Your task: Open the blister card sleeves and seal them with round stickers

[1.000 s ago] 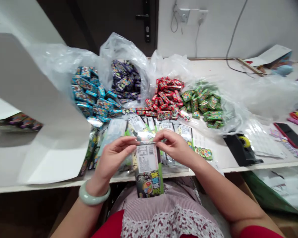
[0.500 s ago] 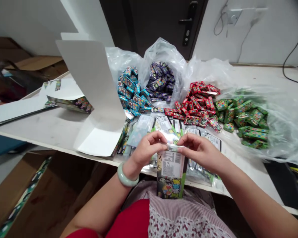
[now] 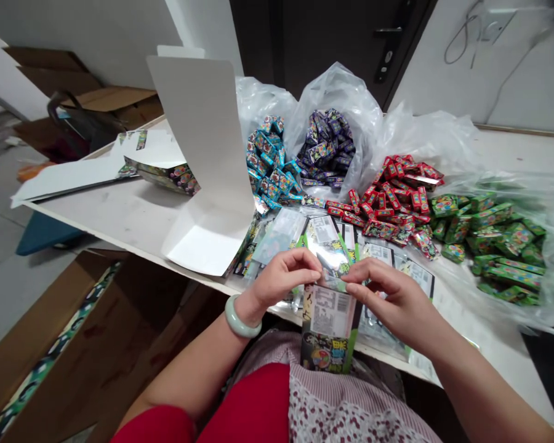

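First, worktop (image 3: 115,215): white, it carried clear plastic bags (image 3: 337,104) of small red boxes (image 3: 392,200) and others.
Spread packets (image 3: 281,243): they lay overlapping at its edge.
Foil packet (image 3: 329,326): it stood barcode-up between the hands, before the person's body.
Left hand (image 3: 284,283): pinching the packet's top edge.
Right hand (image 3: 388,301): pinching that edge too.
Step, judged: working the top edge.
Next move, judged: it called for an even, two-handed pinch.

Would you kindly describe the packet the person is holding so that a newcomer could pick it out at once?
On the white table, before the heaps of small boxes, flat packets lie spread out. The packet pinched between the left hand and right hand, alone lifted clear, has a white barcode label above dark cartoon print.
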`<state>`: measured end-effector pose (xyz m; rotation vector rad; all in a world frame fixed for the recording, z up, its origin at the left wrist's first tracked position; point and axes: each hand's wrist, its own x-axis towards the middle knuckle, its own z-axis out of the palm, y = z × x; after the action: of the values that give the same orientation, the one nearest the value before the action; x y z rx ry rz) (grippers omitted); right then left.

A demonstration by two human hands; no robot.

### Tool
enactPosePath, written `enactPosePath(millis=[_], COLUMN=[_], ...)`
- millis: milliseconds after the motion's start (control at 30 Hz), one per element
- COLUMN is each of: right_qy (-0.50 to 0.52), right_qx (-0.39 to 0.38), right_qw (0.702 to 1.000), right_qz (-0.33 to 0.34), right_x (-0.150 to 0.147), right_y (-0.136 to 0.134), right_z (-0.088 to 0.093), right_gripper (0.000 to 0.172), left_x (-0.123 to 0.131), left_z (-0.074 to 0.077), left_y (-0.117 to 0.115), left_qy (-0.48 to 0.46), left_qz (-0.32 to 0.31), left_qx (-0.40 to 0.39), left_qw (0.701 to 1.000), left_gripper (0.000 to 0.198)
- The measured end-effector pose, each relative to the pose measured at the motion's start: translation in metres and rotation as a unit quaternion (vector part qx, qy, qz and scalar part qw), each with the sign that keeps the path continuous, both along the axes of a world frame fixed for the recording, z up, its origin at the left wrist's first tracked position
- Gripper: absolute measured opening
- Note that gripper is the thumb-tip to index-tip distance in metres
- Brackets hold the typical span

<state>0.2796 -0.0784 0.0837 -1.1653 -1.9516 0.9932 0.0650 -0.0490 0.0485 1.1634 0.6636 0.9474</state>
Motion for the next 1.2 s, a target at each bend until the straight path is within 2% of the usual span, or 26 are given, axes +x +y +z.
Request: enactPosePath(millis=[100, 233, 533, 700, 800, 967, 1200], right_qy=[0.013, 0.018, -0.016, 0.005, 0.038, 0.083, 0.1], right_qx=[-0.008, 0.013, 0.061, 0.085, 0.088, 0.083, 0.098], right_qw=[1.0, 1.0, 0.998, 0.996, 0.994, 0.987, 0.982], right_qz=[-0.015, -0.011, 0.005, -0.032, -0.059, -0.111, -0.124], right_x=[0.002, 0.005, 0.01, 0.006, 0.005, 0.005, 0.007], right_y=[0.0, -0.004, -0.015, -0.017, -0.019, -0.024, -0.026], right_z=[-0.004, -0.008, -0.015, -0.031, -0.038, -0.043, -0.04], right_gripper=[0.01, 0.008, 0.012, 0.01, 0.01, 0.012, 0.009], left_x=[-0.001, -0.005, -0.017, -0.006, 0.0, 0.001, 0.011], left_z=[0.002, 0.005, -0.007, -0.016, -0.016, -0.008, -0.008], left_y=[0.002, 0.001, -0.008, -0.018, -0.019, -0.014, -0.007], left_qy=[-0.007, 0.003, 0.098, 0.128, 0.122, 0.136, 0.131], left_qz=[-0.025, -0.064, -0.038, 0.017, 0.03, 0.004, -0.027], left_qx=[-0.008, 0.048, 0.206, 0.198, 0.18, 0.227, 0.172], left_qw=[1.0, 0.997, 0.973, 0.972, 0.976, 0.964, 0.976], left_gripper=[0.012, 0.008, 0.015, 0.006, 0.006, 0.006, 0.011])
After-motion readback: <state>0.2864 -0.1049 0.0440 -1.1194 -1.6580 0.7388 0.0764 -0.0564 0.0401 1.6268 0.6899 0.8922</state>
